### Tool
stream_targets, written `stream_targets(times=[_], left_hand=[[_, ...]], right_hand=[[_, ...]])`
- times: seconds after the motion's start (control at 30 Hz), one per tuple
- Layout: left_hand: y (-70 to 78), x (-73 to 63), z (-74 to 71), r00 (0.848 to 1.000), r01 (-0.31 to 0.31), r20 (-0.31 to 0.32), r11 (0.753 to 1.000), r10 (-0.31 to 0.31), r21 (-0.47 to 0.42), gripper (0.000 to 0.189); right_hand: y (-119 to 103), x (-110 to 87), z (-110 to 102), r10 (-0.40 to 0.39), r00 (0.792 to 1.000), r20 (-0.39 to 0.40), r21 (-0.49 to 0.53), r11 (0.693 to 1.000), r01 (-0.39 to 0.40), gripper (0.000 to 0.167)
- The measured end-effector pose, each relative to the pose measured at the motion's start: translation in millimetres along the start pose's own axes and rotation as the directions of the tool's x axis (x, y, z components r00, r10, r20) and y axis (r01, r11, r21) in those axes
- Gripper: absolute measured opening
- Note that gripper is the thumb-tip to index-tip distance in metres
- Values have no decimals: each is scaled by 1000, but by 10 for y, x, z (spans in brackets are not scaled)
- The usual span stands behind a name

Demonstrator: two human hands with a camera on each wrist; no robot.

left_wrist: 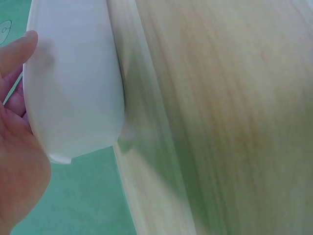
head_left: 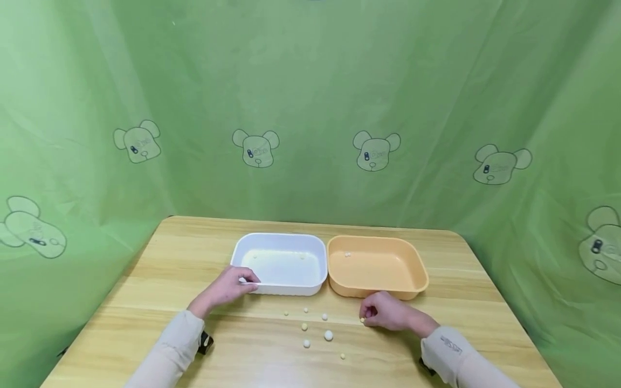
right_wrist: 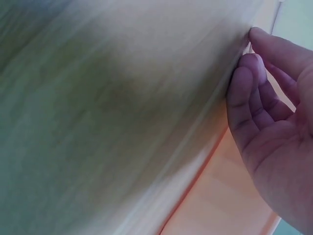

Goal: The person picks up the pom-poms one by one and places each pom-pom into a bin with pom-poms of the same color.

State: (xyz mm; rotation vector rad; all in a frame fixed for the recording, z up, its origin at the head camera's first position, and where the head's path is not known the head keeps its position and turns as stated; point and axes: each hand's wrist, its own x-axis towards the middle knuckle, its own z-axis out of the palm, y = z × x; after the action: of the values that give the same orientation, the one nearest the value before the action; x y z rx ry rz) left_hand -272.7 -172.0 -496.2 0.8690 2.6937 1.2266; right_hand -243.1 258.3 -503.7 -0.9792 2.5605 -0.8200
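My left hand (head_left: 232, 286) grips the near left rim of a white plastic tray (head_left: 291, 290). In the left wrist view, its thumb (left_wrist: 28, 43) lies along the tray's outer wall (left_wrist: 78, 83), and the other fingers go behind the rim. Right in front of an orange tray (head_left: 373, 280), my right hand (head_left: 390, 311) pinches a small yellow ball (head_left: 361, 320) low at the tabletop. The right wrist view shows that hand's curled fingers (right_wrist: 241, 90) against the wood, with the ball hidden. A few tiny balls lie inside the trays.
Several loose balls are scattered between the hands, among them a larger white ball (head_left: 328, 335), a yellow ball (head_left: 304, 326) and a pale yellow ball (head_left: 342, 356). Side by side, the trays stand on a wooden table (head_left: 262, 355). Green curtains (head_left: 310, 183) surround it.
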Motion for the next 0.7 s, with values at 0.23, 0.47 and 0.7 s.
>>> stream_targets(times=[0.23,0.47,0.7], left_hand=[[5,-11,18,1000,-4,-6,1000,4,-4,5],[12,6,33,1000,4,-14,1000,-4,2,4],[-4,0,25,1000,-3,-22,1000,3,6,4]], right_hand=[[-68,-19,-3,-23,999,28,7,1000,23,14],[-261,21,-77,-25,1000,18,20,1000,24,12],[-439,146,-143,-56,996,-66,8,998,57,11]])
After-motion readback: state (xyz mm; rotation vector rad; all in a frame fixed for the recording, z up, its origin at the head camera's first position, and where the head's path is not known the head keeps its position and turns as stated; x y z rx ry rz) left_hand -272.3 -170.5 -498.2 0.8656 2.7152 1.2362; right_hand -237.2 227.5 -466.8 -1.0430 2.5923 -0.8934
